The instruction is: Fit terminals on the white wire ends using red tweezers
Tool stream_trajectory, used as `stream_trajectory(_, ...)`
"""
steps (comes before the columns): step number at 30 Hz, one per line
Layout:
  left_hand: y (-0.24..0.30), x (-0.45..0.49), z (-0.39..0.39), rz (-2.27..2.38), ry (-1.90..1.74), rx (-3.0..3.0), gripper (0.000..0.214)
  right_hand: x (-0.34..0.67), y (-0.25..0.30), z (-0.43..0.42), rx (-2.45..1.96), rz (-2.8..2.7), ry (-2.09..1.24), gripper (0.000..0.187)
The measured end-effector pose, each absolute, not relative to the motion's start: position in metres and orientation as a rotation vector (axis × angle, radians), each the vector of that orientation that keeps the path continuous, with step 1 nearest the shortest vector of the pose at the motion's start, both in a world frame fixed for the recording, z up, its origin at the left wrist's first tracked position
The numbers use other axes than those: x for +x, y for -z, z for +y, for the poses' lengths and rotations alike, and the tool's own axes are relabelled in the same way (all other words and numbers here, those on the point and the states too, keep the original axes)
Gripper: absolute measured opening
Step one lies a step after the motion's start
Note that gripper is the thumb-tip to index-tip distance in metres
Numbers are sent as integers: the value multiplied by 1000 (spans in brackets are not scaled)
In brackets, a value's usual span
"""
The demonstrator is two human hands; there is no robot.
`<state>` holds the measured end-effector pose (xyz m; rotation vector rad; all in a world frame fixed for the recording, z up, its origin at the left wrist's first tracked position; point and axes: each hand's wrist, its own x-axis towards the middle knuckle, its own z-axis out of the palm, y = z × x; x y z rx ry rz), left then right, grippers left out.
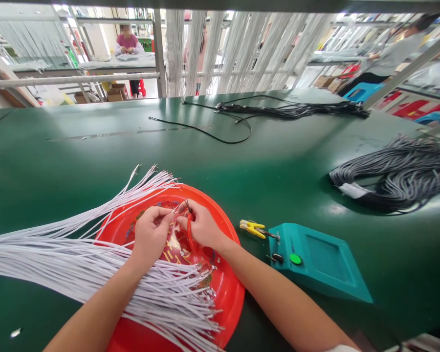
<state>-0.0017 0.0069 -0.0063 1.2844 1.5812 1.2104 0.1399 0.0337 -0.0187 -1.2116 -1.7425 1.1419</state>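
My left hand (150, 237) pinches the tip of a white cable between thumb and fingers, over a red basin (232, 293). Close beside it, my right hand (202, 227) is closed around small scissors with red handles (189, 232); their dark blades point up and away from me. The fingertips of both hands nearly meet at the cable's end. A thick bundle of white cables (161, 288) lies across the basin under my left forearm, its ends at the right. A smaller bunch of white cables (128, 200) spreads over the basin's far left rim.
A teal box with a green button (296, 259) and a yellow clip (253, 228) stands right of the basin. Coiled grey cables (396, 176) lie farther right, and black cables (289, 110) at the table's back. White strands (238, 49) hang behind. A person (127, 44) sits beyond.
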Motion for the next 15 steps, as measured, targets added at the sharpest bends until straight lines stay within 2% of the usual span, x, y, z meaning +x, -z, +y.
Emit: stream_trajectory(15, 11, 1, 6, 1507, -1129, 1349, 16, 139, 24, 32, -1126, -2006, -1064, 10)
